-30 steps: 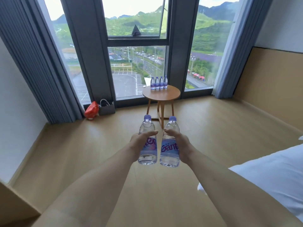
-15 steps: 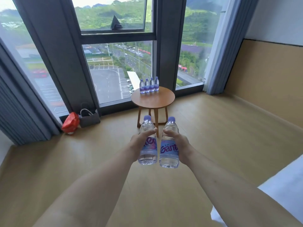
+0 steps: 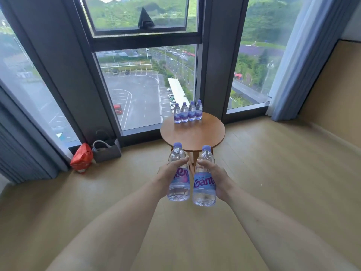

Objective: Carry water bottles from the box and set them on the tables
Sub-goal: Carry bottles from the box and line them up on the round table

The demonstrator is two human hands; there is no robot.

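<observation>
I hold two clear water bottles with purple caps and blue-purple labels upright, side by side in front of me. My left hand [image 3: 168, 173] grips the left bottle [image 3: 179, 180] and my right hand [image 3: 216, 178] grips the right bottle [image 3: 204, 184]. Just beyond them stands a small round wooden table [image 3: 195, 135]. A row of several matching bottles [image 3: 187, 112] stands along its far edge by the window. The box is not in view.
Floor-to-ceiling windows [image 3: 140, 90] with dark frames rise behind the table. A red bag [image 3: 81, 157] and a grey tote [image 3: 106, 151] sit on the wooden floor at the left. Curtains hang at both sides, and a tan wall panel [image 3: 332, 98] runs along the right.
The table and window have come closer and now sit just behind the bottles. The white bed at the right has left the view. Both hands keep their bottles.
</observation>
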